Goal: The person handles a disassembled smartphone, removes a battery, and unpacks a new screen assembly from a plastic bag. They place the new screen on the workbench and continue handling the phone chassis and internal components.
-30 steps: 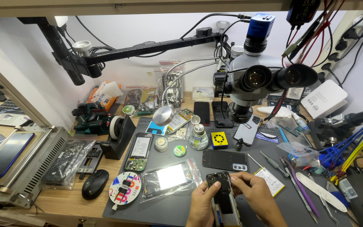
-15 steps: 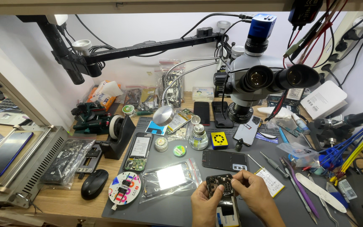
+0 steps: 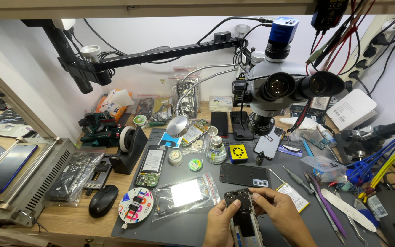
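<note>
Pinching a dark, opened phone frame (image 3: 239, 201) (boxy, matte, parts exposed) between my left hand (image 3: 220, 224) and right hand (image 3: 280, 215), fingers pressed on its edges, low over the grey rubbery mat (image 3: 179, 224), beside a glossy plastic bag (image 3: 186, 194)

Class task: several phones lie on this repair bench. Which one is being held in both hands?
The opened dark phone at the mat's front edge, gripped by the left hand and right hand. The black phone back beyond it lies untouched.
</note>
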